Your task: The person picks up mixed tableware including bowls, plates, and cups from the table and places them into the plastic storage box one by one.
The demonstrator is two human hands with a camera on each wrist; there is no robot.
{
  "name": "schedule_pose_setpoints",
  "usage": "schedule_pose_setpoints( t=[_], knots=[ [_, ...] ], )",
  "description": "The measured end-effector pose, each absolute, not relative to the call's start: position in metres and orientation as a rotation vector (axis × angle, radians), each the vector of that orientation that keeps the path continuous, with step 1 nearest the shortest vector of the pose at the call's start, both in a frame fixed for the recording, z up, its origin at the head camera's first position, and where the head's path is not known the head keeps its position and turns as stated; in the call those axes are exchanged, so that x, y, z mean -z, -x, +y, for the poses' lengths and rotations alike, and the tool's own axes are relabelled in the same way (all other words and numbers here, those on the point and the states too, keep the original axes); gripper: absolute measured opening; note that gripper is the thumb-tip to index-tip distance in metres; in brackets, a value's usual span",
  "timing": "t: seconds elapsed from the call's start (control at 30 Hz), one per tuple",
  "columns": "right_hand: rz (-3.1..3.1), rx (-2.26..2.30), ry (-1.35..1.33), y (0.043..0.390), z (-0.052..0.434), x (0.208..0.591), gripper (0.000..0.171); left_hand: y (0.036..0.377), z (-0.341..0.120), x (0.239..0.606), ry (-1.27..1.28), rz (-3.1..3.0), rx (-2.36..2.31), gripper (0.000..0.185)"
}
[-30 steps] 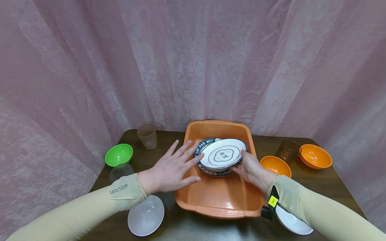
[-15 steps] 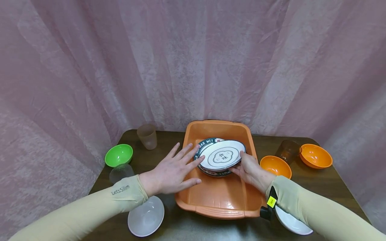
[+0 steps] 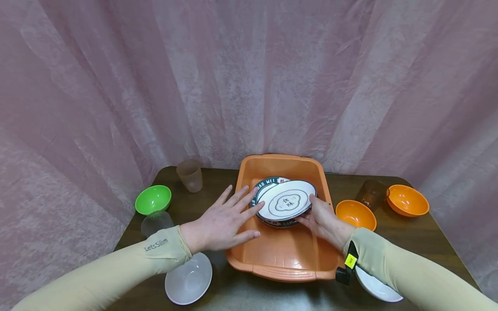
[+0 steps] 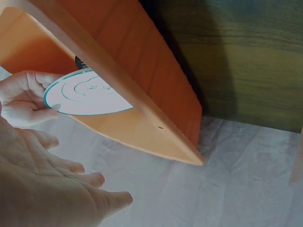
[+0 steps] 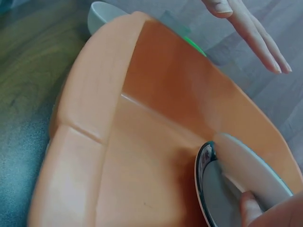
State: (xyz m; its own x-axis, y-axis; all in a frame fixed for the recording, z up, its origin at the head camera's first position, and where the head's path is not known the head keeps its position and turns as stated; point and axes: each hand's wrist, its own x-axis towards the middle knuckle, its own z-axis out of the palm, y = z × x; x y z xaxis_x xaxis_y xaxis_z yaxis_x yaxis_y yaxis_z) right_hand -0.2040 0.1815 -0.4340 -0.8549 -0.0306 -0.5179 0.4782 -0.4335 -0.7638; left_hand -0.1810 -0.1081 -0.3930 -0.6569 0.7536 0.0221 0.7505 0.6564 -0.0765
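Observation:
My right hand (image 3: 324,218) pinches the right edge of a white plate (image 3: 287,211) with a dark rim line and printed characters. It tilts above a plate with a dark green lettered rim (image 3: 268,183), which lies inside the orange tub (image 3: 288,259). In the right wrist view, the thumb presses on the face of the held plate (image 5: 255,177), and the green-rimmed plate (image 5: 203,165) shows below it. Over the tub's left wall, my left hand (image 3: 221,220) spreads its fingers with nothing in them, its fingertips overlapping the held plate's left edge in the head view.
To the tub's left are a green bowl (image 3: 153,200), a frosted cup (image 3: 189,176), a clear textured cup (image 3: 156,223) and a whitish bowl (image 3: 188,278). Two orange bowls (image 3: 355,215), a brown cup (image 3: 371,195) and a white dish (image 3: 377,285) are at right. A pink curtain (image 3: 272,86) hangs behind.
The held plate has shifted slightly left and down, and more of the green-rimmed plate's top edge shows. My left hand has sunk a little, its fingers still spread.

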Motion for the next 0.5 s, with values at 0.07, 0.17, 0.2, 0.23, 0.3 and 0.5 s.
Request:
schedule_pose_setpoints(
  t=[0.07,0.17,0.2,0.23,0.3,0.5],
  knots=[
    [1.45,2.332,-0.606,0.203,0.182,0.433,0.06,0.181,-0.108,0.393,1.278,-2.816,-0.096,0.077],
    [1.428,2.316,-0.591,0.201,0.184,0.431,0.061,0.181,-0.107,0.393,1.277,-2.833,-0.086,0.077],
    [1.42,2.308,-0.597,0.2,0.184,0.431,0.062,0.181,-0.107,0.393,1.277,-2.839,-0.085,0.077],
    [1.411,2.299,-0.606,0.199,0.185,0.431,0.063,0.181,-0.107,0.393,1.276,-2.841,-0.093,0.077],
    [1.39,2.286,-0.63,0.198,0.185,0.43,0.064,0.181,-0.106,0.393,1.273,-2.849,-0.1,0.078],
    [1.38,2.252,-0.643,0.193,0.186,0.432,0.067,0.18,-0.105,0.394,1.269,-2.864,-0.088,0.078]
  ],
)
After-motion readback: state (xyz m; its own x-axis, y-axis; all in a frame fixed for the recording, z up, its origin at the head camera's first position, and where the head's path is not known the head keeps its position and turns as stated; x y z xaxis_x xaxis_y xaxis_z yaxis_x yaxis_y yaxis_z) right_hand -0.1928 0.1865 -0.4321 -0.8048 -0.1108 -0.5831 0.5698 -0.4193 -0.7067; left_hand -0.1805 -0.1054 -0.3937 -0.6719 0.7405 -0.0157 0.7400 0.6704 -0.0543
